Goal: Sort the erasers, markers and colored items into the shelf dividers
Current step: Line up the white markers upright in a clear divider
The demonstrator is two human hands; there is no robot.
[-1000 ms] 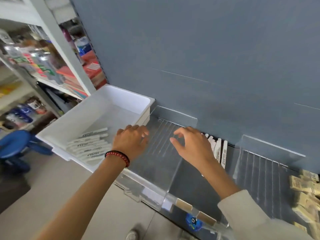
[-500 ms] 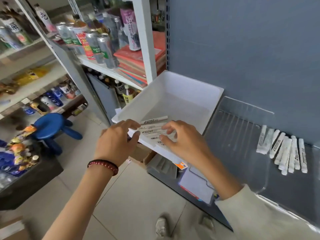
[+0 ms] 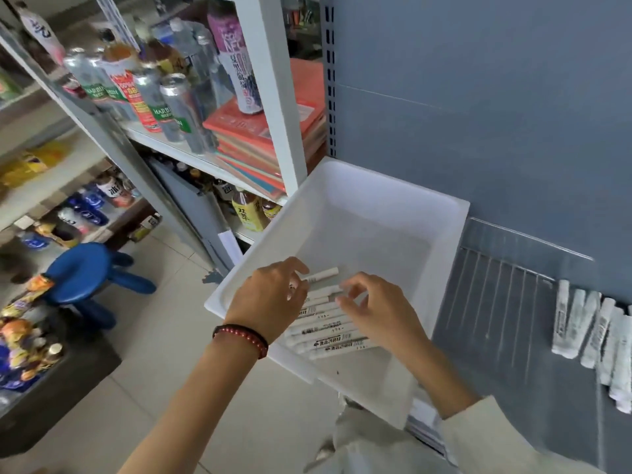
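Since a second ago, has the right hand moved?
Yes: the right hand moved left, from beside the white bin to inside it, over the markers.

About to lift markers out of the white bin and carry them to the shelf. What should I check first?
1. Bin markers lie side by side in the white bin: ok.
2. Left hand is over the row's left end: ok.
3. Right hand is over the row: ok.
4. Firm grip on any marker: cannot tell, the fingers are blurred.
5. Bare shelf lies between the bin and the shelved markers: ok.
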